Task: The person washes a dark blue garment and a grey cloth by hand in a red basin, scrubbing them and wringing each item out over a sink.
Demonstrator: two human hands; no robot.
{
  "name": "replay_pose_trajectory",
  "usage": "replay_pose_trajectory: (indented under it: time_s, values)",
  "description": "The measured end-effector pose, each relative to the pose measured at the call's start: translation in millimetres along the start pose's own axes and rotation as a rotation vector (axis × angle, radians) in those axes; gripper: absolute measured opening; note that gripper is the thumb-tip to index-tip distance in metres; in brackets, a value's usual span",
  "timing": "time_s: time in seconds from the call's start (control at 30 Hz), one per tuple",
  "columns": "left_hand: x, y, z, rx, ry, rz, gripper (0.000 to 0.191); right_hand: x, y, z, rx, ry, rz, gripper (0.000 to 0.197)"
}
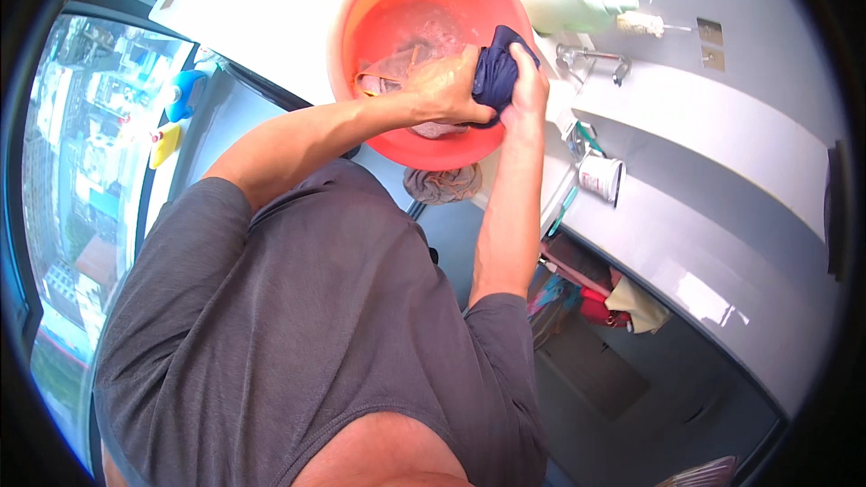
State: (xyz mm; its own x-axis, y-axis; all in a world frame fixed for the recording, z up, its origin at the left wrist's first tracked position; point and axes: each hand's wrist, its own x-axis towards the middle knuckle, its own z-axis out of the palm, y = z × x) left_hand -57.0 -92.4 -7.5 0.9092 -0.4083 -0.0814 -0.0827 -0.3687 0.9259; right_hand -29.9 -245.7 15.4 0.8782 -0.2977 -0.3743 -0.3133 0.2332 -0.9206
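A bunched dark navy cloth (497, 74) is squeezed between both hands above the right side of a round red plastic basin (433, 159). My left hand (443, 89) presses on its left side and my right hand (528, 86) grips its right side. Cloudy, sudsy water (440, 20) lies in the basin. A greyish piece of fabric with orange edging (389, 71) is partly under the water, left of my left hand. Just outside the basin's near rim is a crumpled grey-brown cloth (443, 184).
A pale green bottle (565, 3) lies right of the basin, near a wall faucet (595, 61). A white cup (601, 177) and a teal-handled brush (563, 211) are farther right. Blue (184, 96) and yellow (164, 144) bottles stand by the window at left.
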Motion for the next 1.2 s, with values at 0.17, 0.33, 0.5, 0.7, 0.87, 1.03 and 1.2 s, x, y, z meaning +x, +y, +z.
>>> replay_pose_trajectory:
  time_s: [0.17, 0.33, 0.5, 0.7, 0.87, 1.03, 1.2]
  values:
    - [4, 9, 1, -1.425, -0.372, -0.340, 0.061, -23, -21, -36, -0.030, -0.261, -0.111, 0.072]
    - [-4, 24, 11, -1.854, -0.612, -0.667, 0.046, -33, -20, -30, 0.193, -0.511, -0.168, 0.111]
    - [-2, 6, 16, -2.000, -0.966, -0.544, 0.057, -33, -20, -23, 0.071, -0.602, -0.099, 0.122]
    - [-5, -2, 5, -1.948, -1.156, -0.626, 0.057, -32, 6, -32, 0.253, -0.497, -0.046, 0.098]
    - [-2, 6, -25, -1.500, -0.858, -0.782, 0.072, -35, 12, -43, 0.222, -0.389, 0.065, 0.048]
    - [-9, 25, -38, -1.353, -0.578, -0.755, 0.084, -41, 5, -15, 0.377, -0.233, 0.105, 0.033]
    - [-19, 3, -61, -0.884, -0.622, -0.338, 0.059, -44, 4, 18, 0.194, -0.263, -0.048, 0.037]
